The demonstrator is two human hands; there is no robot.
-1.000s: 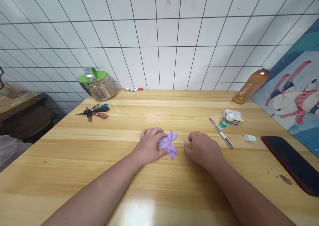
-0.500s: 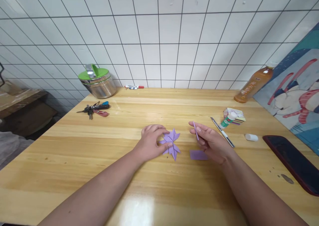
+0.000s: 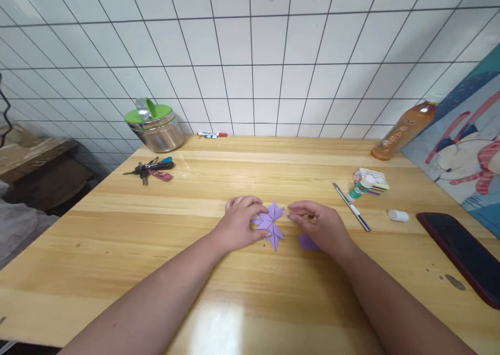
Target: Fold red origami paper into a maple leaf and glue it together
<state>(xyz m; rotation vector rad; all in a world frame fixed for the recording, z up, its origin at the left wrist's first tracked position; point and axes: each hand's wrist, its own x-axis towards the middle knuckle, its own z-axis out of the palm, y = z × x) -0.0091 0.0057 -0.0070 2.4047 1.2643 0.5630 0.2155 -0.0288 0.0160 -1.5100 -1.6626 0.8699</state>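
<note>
A purple folded-paper flower (image 3: 274, 222) with pointed petals lies on the wooden table. Around its left side, the thumb and fingers of my left hand (image 3: 242, 222) hold it down. Just right of the flower, my right hand (image 3: 322, 224) is closed in a pinch on a small folded purple paper piece (image 3: 288, 215); only a sliver of it shows at the fingertips. A flat purple paper rectangle (image 3: 308, 242) rests on the table, partly covered by my right hand.
Right of my hands lie a utility knife (image 3: 351, 207), a glue stick (image 3: 361, 187) against a paper stack (image 3: 378, 178), a white cap (image 3: 398, 216) and a phone (image 3: 461, 256). Farther back stand a tilted-looking bottle (image 3: 406, 128) and a green-lidded pot (image 3: 160, 133); keys (image 3: 150, 168) lie left.
My right hand has moved left and turned, bringing the small folded purple paper close to the flower. My left hand stays on the flower. The view has shifted slightly.
</note>
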